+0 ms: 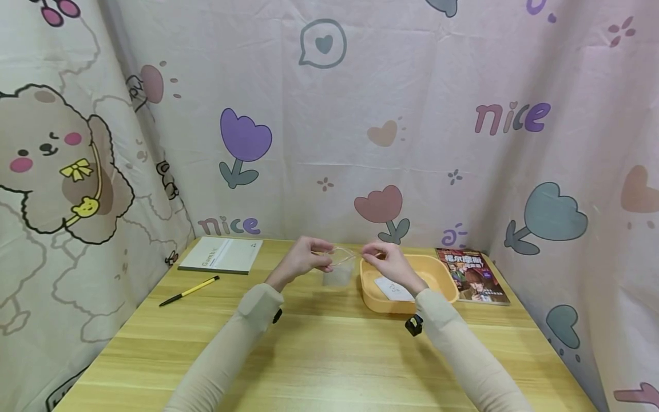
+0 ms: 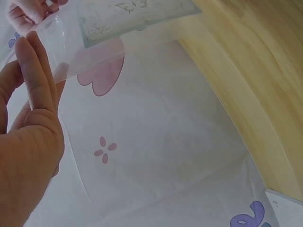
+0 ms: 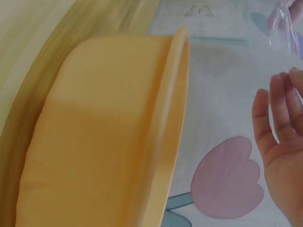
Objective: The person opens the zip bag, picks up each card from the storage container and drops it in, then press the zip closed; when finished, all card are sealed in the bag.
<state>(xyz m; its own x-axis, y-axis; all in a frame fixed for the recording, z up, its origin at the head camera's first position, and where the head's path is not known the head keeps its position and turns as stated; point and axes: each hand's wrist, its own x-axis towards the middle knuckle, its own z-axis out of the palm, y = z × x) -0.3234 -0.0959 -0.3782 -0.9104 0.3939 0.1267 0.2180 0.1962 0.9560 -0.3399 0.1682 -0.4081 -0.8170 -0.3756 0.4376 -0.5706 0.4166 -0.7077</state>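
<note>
A clear plastic bag hangs between both hands above the table, its mouth spread apart. Inside it is a pale card with a green-blue border and a butterfly drawing. The left hand pinches the bag's left upper edge between thumb and fingers. On the other side, the right hand has thumb and forefinger together at the bag's right upper edge, over the rim of a yellow plastic basin. The other right fingers stay loosely extended in the right wrist view. A white printed card lies in the basin.
At the back left lies a white notebook, with a yellow and black pen in front of it. A magazine sits right of the basin. A printed curtain stands behind the wooden table.
</note>
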